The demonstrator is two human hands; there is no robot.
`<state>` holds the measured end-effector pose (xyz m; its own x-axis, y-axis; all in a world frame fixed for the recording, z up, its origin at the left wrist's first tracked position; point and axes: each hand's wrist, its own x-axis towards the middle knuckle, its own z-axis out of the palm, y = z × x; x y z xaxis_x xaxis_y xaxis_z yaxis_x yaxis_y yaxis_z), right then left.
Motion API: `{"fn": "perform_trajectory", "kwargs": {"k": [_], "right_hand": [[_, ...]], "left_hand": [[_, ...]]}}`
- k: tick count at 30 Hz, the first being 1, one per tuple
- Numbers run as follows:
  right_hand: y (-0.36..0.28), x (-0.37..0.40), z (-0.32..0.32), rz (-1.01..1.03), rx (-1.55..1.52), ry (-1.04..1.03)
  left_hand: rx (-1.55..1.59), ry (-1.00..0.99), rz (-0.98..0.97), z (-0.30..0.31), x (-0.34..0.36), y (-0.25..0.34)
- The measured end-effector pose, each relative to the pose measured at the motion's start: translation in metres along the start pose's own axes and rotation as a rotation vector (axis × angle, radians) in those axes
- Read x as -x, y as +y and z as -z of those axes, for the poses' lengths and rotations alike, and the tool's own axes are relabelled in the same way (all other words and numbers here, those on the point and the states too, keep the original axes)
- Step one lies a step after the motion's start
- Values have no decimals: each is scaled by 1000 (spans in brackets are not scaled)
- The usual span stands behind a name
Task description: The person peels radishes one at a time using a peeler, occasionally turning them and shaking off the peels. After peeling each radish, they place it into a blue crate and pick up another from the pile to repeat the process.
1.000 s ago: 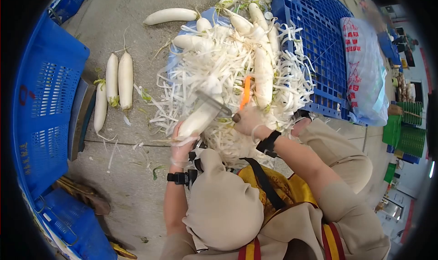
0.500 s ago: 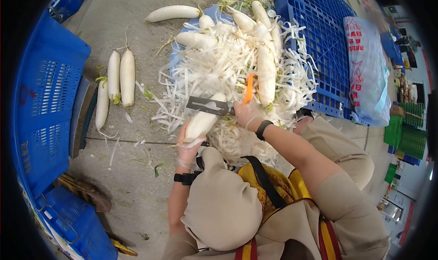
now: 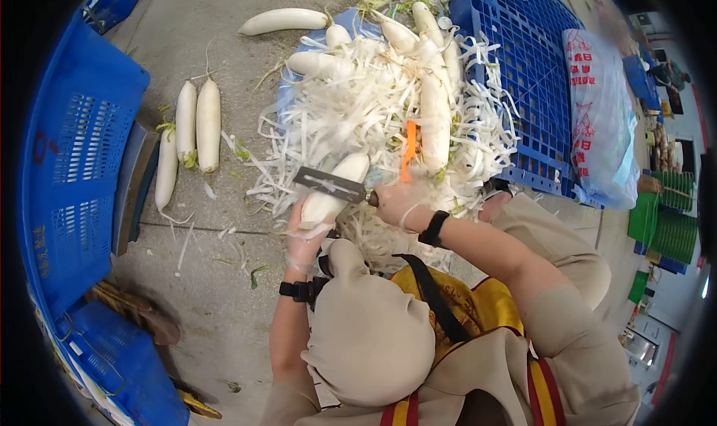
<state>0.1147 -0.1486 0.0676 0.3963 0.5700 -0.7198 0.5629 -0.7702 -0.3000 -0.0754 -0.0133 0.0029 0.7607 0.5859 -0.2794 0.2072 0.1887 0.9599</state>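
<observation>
My left hand (image 3: 302, 235) is closed around the lower end of a white radish (image 3: 349, 170), which tilts up and to the right. My right hand (image 3: 399, 204) grips the handle of a flat dark peeler (image 3: 328, 183), whose blade lies across the middle of that radish. Just above my right hand, an orange-handled tool (image 3: 408, 151) rests on a heap of white peelings (image 3: 358, 101). Beside it lies a long radish (image 3: 435, 123), with several more radishes on and around the heap.
Several radishes (image 3: 209, 127) lie on the concrete floor to the left. A blue basket (image 3: 82, 157) stands at the far left. At the upper right are a blue plastic pallet (image 3: 526, 75) and a bag with red print (image 3: 603, 120). Green baskets (image 3: 674, 232) are farther right.
The peeler and my right hand have shifted slightly left and down along the radish. My left hand still holds the radish in nearly the same place.
</observation>
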Motion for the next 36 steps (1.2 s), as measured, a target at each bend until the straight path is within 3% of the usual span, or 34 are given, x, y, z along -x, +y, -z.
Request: {"fn": "perform_trajectory", "kwargs": {"k": [2, 3, 10, 12, 14, 16, 19, 22, 23, 25, 26, 28, 29, 31, 33, 35, 36], "right_hand": [[12, -10, -13, 46, 16, 169], [17, -17, -7, 44, 174, 182], [48, -50, 4, -24, 199, 291], [48, -35, 11, -265, -88, 302], [41, -19, 18, -296, -175, 232], [47, -2, 24, -173, -319, 355], [90, -4, 34, -279, -504, 552], [128, -5, 54, -378, -556, 808], [135, -4, 56, -377, -560, 803], [138, 2, 64, -302, 173, 1106], [138, -2, 59, -307, 169, 1100], [125, -13, 48, -52, -27, 1008], [113, -15, 44, -189, -229, 630], [100, -38, 16, -251, -175, 316], [82, -48, 1, -306, -245, 338], [69, -53, -2, -368, -308, 362], [64, -55, -1, -424, -325, 391]], "left_hand": [[-30, 7, -10, -3, 3, 3], [-63, 21, -36, -4, 2, 5], [-23, 29, 0, -3, 1, 7], [-80, 25, 4, 0, 1, 3], [-66, 21, 32, 1, 5, 12], [-33, 5, 45, -3, 3, 14], [-132, -27, -66, 3, -7, 18], [-197, -95, 20, 15, -13, 39], [-227, -154, -48, 22, -15, 34], [-211, -174, -39, 29, -14, 48], [-189, -196, -33, 31, -14, 52], [-186, -182, -52, 36, -13, 44], [-185, -164, -79, 38, -12, 40], [-250, -164, -65, 31, -12, 49], [-313, -168, -49, 27, -13, 50], [-427, -144, -239, 24, -14, 43], [-429, -147, -237, 23, -13, 43]]}}
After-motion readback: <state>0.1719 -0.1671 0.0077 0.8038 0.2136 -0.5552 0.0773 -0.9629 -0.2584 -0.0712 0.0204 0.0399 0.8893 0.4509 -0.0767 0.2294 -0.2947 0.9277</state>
